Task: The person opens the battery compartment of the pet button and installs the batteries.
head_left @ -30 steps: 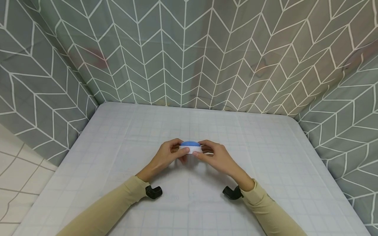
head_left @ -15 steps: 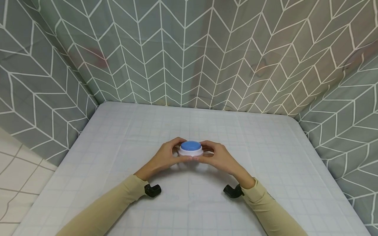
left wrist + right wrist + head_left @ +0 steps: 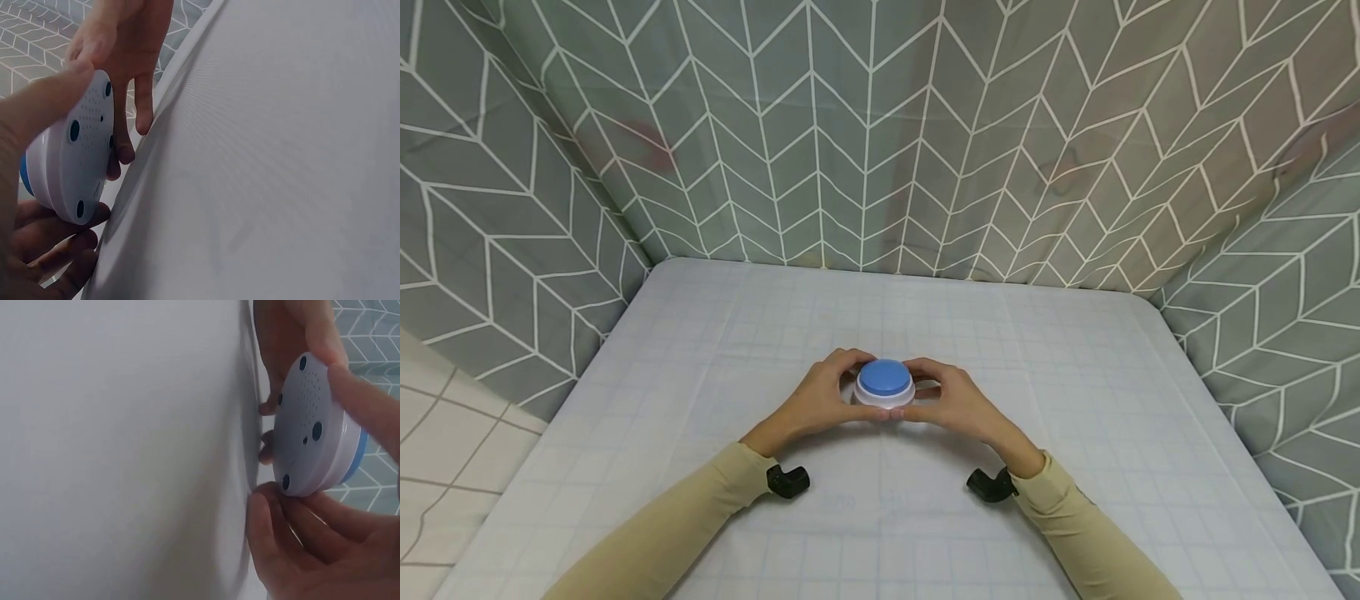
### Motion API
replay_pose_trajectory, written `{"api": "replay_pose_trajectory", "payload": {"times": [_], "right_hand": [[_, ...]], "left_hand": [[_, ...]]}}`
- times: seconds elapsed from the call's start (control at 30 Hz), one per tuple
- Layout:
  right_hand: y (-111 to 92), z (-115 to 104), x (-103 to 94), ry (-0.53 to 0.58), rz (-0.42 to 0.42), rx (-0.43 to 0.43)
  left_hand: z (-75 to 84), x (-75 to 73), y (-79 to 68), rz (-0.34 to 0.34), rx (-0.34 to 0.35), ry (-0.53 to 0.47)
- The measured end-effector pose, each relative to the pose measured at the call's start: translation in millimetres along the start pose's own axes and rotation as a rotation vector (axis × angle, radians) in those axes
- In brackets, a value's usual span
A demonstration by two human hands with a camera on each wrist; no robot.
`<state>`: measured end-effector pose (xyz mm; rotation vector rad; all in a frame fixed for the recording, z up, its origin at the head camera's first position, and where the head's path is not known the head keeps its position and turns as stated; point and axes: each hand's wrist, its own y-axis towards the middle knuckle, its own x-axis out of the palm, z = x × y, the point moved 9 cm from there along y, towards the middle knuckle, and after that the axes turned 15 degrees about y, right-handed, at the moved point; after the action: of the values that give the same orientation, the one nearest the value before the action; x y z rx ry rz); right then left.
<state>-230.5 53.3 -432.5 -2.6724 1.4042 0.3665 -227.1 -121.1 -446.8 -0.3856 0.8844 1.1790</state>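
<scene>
Between both hands is a round white push button (image 3: 885, 380) with a wide blue top, its top tilted toward the head camera. The left hand (image 3: 820, 395) grips its left side, thumb along the near rim and fingers round the far edge. On the other side the right hand (image 3: 951, 398) holds it the same way, and the two thumb tips meet at the front. Both wrist views show the button's underside (image 3: 87, 150) raised off the tabletop, with dark round feet and a patch of small holes; in the right wrist view the white base (image 3: 306, 431) also shows a gap beneath.
A white cloth with a faint grid covers the table (image 3: 760, 317). Grey curtains (image 3: 865, 150) with white chevron lines stand behind it and at both sides. Black wrist cameras (image 3: 788, 482) sit at the sleeve cuffs. Pale floor tiles (image 3: 445, 467) show at the left.
The button has tipped so that its blue top, first seen edge-on, now faces the head camera more fully. Both thumbs have moved down to its near lower rim.
</scene>
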Motion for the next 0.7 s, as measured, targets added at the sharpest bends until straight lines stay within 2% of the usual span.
{"api": "replay_pose_trajectory", "payload": {"times": [0.17,0.5,0.7], "right_hand": [[1.6,-2.6,3.3,-0.046,0.022,-0.06],[3.7,-5.7,6.1,-0.219,0.083,-0.087],[2.4,-8.2,8.3,-0.284,0.097,-0.143]], "left_hand": [[-1.7,1.5,0.3,0.0,0.02,-0.005],[-3.8,6.0,0.9,-0.018,0.045,-0.019],[-3.2,9.8,1.8,-0.027,0.061,0.005]]}}
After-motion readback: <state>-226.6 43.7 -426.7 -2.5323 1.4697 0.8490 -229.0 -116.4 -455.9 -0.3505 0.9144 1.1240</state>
